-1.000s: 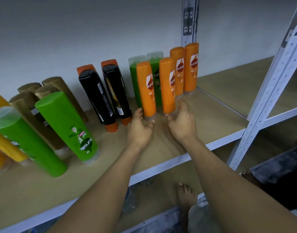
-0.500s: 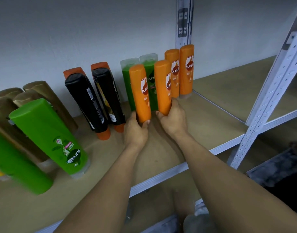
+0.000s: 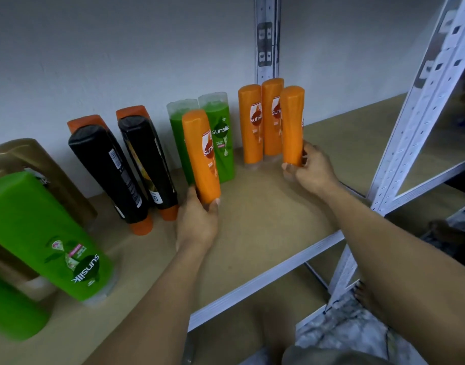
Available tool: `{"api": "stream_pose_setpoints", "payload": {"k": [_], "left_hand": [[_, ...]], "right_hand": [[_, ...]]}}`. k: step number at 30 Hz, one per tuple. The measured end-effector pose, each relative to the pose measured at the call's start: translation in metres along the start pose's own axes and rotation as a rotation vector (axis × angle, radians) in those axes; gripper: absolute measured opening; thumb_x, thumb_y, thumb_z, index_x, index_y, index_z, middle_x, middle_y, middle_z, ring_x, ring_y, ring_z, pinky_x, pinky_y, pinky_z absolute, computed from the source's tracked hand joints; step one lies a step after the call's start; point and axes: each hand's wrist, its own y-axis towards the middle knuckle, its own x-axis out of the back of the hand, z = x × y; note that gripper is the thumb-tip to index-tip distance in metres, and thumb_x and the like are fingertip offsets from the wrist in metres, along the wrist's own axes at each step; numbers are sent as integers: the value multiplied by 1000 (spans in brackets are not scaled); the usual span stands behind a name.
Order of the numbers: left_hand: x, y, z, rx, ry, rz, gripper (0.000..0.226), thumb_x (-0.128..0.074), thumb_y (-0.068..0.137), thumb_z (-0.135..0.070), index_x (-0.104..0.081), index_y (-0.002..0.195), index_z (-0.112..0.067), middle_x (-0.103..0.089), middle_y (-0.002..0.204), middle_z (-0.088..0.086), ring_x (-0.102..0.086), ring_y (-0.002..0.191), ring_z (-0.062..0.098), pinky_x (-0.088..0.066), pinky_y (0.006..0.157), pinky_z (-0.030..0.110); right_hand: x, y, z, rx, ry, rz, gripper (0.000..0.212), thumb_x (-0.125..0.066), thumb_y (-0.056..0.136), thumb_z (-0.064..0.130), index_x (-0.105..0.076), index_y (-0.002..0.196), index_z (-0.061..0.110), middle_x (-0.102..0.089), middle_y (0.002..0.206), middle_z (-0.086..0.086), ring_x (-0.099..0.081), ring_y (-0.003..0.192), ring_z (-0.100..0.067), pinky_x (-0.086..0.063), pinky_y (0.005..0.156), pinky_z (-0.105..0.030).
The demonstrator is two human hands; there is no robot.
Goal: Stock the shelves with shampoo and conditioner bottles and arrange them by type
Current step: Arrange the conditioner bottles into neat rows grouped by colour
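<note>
Our left hand (image 3: 197, 222) curls round the lower end of an orange Sunsilk bottle (image 3: 201, 156), thumb on one side and fingers on the other, near the middle of the wooden shelf board (image 3: 265, 227). The bottle stands cap-down and leans toward eleven o'clock. It overlaps two green Sunsilk bottles (image 3: 222, 143) that stand at its twelve o'clock against the wall (image 3: 120, 48). The hand hides its cap, so we cannot tell whether it touches the board.

Our right hand (image 3: 311, 171) grips the lower end of a second orange bottle (image 3: 292, 125), at two o'clock from the first, with the fingers wrapped round it. This bottle is upright, just beside a pair of orange Sunsilk bottles (image 3: 251, 122) at its ten o'clock near the back.

At nine o'clock from our left hand, two black bottles (image 3: 107, 169) with orange caps stand cap-down and leaning. Farther toward eight o'clock a large green Sunsilk bottle (image 3: 41, 233) stands cap-down, with gold bottles (image 3: 57, 177) behind it. A white perforated steel upright (image 3: 421, 101) rises at three o'clock, at the shelf's front right corner.
</note>
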Motion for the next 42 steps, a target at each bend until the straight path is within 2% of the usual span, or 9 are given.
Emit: {"api": "stream_pose_setpoints", "payload": {"k": [7, 12, 14, 17, 19, 23, 26, 31, 42], "left_hand": [[-1, 0, 1, -6, -4, -16, 51, -67, 94, -40, -47, 137, -21, -65, 127, 5, -63, 113, 28, -53, 94, 43], [-1, 0, 0, -4, -5, -14, 48, -68, 93, -39, -48, 133, -21, -65, 126, 5, -62, 113, 28, -51, 91, 38], [-1, -1, -1, -4, -7, -7, 48, -68, 93, -38, -48, 133, -20, -64, 125, 5, -62, 112, 28, -47, 87, 34], [1, 0, -2, -5, -29, -4, 49, -71, 91, -39, -49, 131, -22, -65, 123, 3, -64, 111, 27, -46, 86, 33], [2, 0, -2, -3, -52, -5, 56, -72, 89, -44, -46, 134, -26, -64, 127, 2, -63, 113, 26, -48, 90, 35], [2, 1, -6, -16, -39, 9, 59, -72, 86, -52, -47, 134, -28, -64, 126, 3, -63, 111, 26, -49, 90, 37], [1, 2, -12, 3, -41, -20, 49, -73, 87, -46, -54, 126, -22, -67, 119, 5, -63, 110, 28, -49, 89, 37], [-11, 1, -30, 0, -28, -59, 42, -79, 83, -42, -59, 111, -18, -70, 103, 6, -65, 98, 31, -54, 85, 42], [-87, 23, -91, -67, -29, 9, 45, -81, 79, -43, -58, 110, -20, -71, 105, 6, -67, 99, 31, -56, 83, 42]], "right_hand": [[-3, 15, -3, 17, 38, 44, 63, -72, 93, 31, -43, 148, 21, -55, 142, -6, -54, 129, -30, -47, 106, -49], [-3, 15, -6, 9, 46, 66, 61, -71, 94, 32, -42, 147, 22, -56, 141, -6, -54, 128, -27, -47, 105, -45], [0, 11, -9, -4, -57, 106, 60, -71, 92, 38, -45, 144, 23, -58, 135, -6, -57, 123, -28, -49, 102, -44], [4, -8, -19, 4, -449, 175, 64, -61, 93, 54, -44, 144, 20, -52, 136, -13, -54, 123, -34, -46, 104, -47], [8, -26, -25, 51, -634, 209, 71, -43, 95, 66, -42, 147, 18, -45, 148, -14, -42, 137, -35, -34, 114, -50], [15, -52, -30, 119, -725, 311, 80, -18, 93, 76, -28, 155, 28, -25, 164, -8, -14, 153, -29, -13, 122, -56], [16, -60, -28, 128, -731, 321, 78, -17, 94, 75, -28, 156, 30, -21, 165, -7, -8, 155, -27, -8, 123, -56], [16, -59, -27, 147, -712, 280, 77, -20, 92, 74, -38, 151, 28, -32, 160, -9, -17, 152, -29, -12, 122, -56], [18, -57, -26, 149, -707, 270, 70, -26, 94, 70, -43, 147, 27, -36, 157, -8, -22, 150, -29, -14, 122, -54]]}}
